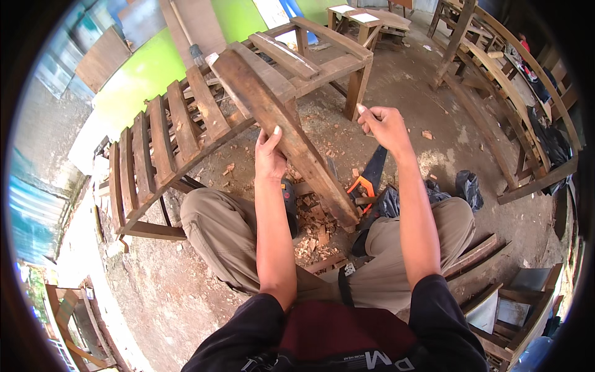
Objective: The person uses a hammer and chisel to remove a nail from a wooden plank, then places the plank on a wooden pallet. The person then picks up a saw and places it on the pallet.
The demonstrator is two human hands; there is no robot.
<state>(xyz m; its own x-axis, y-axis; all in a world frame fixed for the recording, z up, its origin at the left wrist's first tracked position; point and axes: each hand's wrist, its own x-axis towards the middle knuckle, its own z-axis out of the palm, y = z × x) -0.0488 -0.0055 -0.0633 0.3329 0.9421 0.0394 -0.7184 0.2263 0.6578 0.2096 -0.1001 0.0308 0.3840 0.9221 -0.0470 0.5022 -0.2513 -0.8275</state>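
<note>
A thick brown wooden beam [304, 158] slants in front of me, its far end up by the slatted wooden frame [180, 121] and its near end low between my legs. My left hand [271, 155] grips the beam's left side near the middle, thumb on its face and fingers hidden behind. To the right of the beam and apart from it, my right hand [383, 127] is raised with its fingers curled and thumb pressed in; whatever they may hold is too small to make out. Below that hand lies a handsaw [367, 185] with an orange and black handle and dark blade.
Wood chips [316, 232] litter the ground between my legs. Black plastic bags [469, 189] lie by my right knee. Large wooden frames [489, 124] stand at the right, and more framed pieces [514, 310] at the lower right. A green wall [139, 93] rises behind the slatted frame.
</note>
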